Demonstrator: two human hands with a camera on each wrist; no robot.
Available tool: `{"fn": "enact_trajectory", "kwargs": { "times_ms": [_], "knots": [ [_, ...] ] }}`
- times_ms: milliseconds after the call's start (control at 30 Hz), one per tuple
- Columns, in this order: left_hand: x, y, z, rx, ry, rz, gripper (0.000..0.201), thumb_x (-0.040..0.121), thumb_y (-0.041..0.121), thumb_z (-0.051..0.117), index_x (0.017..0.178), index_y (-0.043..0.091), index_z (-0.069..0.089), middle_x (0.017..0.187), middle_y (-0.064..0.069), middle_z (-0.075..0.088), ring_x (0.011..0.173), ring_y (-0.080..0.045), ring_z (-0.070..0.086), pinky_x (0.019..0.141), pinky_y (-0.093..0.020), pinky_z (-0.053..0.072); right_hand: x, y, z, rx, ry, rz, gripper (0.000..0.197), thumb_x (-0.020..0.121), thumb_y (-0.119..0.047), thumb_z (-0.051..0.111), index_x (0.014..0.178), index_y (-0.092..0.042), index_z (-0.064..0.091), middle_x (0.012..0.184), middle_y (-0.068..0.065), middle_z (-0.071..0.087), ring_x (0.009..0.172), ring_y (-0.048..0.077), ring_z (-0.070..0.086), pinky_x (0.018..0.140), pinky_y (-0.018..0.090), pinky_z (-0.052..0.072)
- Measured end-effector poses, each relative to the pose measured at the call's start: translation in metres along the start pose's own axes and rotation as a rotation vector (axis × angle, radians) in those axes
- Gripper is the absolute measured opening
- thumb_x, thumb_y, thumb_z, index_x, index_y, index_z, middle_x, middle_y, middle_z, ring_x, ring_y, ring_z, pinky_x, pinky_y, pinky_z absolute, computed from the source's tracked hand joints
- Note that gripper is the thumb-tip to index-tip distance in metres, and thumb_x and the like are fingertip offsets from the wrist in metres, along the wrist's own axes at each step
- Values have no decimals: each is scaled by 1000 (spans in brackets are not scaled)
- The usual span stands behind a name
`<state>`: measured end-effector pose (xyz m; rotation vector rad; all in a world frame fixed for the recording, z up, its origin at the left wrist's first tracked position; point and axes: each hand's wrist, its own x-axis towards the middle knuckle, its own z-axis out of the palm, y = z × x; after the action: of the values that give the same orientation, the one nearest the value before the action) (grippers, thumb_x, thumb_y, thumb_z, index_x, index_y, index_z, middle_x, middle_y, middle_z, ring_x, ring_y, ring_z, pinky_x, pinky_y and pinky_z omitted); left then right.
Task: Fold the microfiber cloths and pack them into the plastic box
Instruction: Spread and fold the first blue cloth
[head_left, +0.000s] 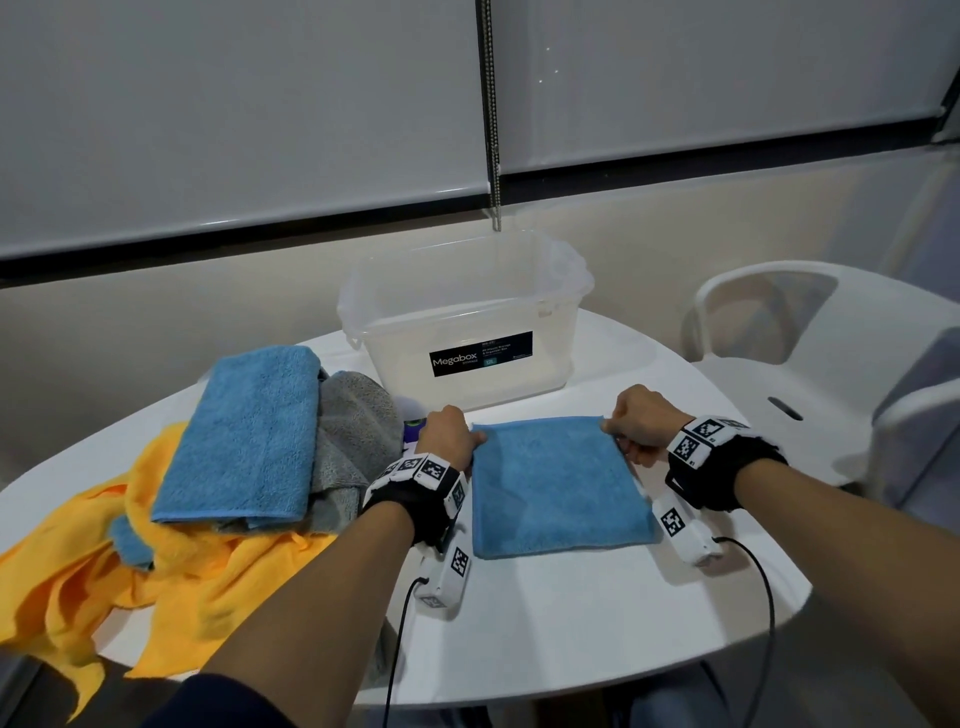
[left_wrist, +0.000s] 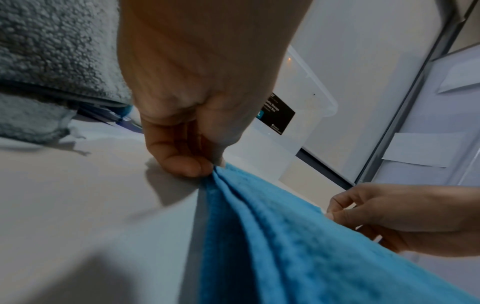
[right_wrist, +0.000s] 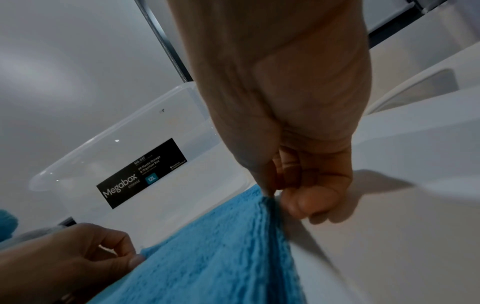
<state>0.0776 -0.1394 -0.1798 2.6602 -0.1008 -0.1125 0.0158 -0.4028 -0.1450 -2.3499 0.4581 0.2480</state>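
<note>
1. One flat blue cloth (head_left: 558, 488) lies on the white tabletop (head_left: 571, 623).
2. Left hand (head_left: 448, 434) and right hand (head_left: 641, 423) each pinch a far corner.
3. Left: yellow cloth (head_left: 171, 577), one folded blue cloth (head_left: 244, 441), one grey cloth (head_left: 353, 421).
4. Far: one plastic box (head_left: 462, 322).

A blue cloth (head_left: 558, 488) lay flat on the white counter (head_left: 597, 623), its far corners pinched by the left hand (head_left: 447, 434) and right hand (head_left: 644, 423). Behind it stood the clear plastic box (head_left: 462, 322). At left, another blue cloth (head_left: 244, 436) topped grey (head_left: 358, 431) and yellow (head_left: 156, 571) ones.
</note>
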Motion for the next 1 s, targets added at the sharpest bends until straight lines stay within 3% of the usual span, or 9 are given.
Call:
{"fn": "enact_trajectory", "kwargs": {
  "times_ms": [100,200,300,433,600,700,833,933,1000],
  "knots": [
    [-8,7,-6,93,72,83,17,87,16,61,96,3,60,99,-20,66,91,-38,63,75,-43,56,-6,-2,-9,-72,-2,-22,9,87,0,59,78,2,55,61,21,59,39,24,52,43,31,48],
    [-23,17,-14,105,104,223,4,85,12,56,89,10,57,90,-14,64,84,-37,62,73,-45,56,-14,-7,-17,-106,-13,-89,6,85,0,61,84,5,58,62,21,62,43,26,55,50,39,53],
    [-45,31,-25,63,-16,384,4,82,18,65,79,17,62,82,-7,68,79,-29,64,71,-38,55,-28,-18,-19,-159,-92,-173,11,85,-3,67,87,7,63,65,19,68,47,25,59,52,34,57],
    [-70,41,-33,83,-200,567,2,83,18,70,82,18,72,83,0,72,77,-18,65,76,-37,57,-48,-32,-12,-193,-200,-278,13,86,-8,73,87,4,66,74,22,71,54,22,64,54,30,58],
    [-93,40,-35,165,-365,543,25,79,40,80,87,17,74,86,2,73,80,-16,67,73,-32,56,-67,-33,-2,-292,-313,-333,8,82,-12,78,84,-6,72,76,11,73,67,20,70,62,28,59],
    [-106,31,-33,319,-434,529,42,70,48,85,97,19,70,92,4,69,83,-18,65,74,-34,57,-79,-26,-1,-443,-405,-311,22,72,-28,85,89,-17,75,93,6,75,77,14,67,68,26,59],
    [-118,21,-25,470,-374,608,50,68,33,86,110,17,63,109,-2,58,95,-23,58,78,-36,52,-95,-15,3,-635,-400,-305,56,66,-39,88,116,-25,67,106,-13,64,97,14,63,91,32,54],
    [-125,20,-19,510,-287,620,45,73,21,80,113,15,61,114,-5,56,102,-25,56,72,-32,43,-101,-7,16,-680,-324,-337,54,67,-28,84,116,-26,60,104,-11,56,94,16,58,82,32,51],
    [-129,20,-18,491,-238,608,28,80,17,71,105,12,60,111,-6,57,101,-27,56,71,-31,38,-106,-4,25,-721,-240,-373,44,70,-15,77,110,-22,60,100,-6,54,88,20,57,74,32,50]
  ]
}}
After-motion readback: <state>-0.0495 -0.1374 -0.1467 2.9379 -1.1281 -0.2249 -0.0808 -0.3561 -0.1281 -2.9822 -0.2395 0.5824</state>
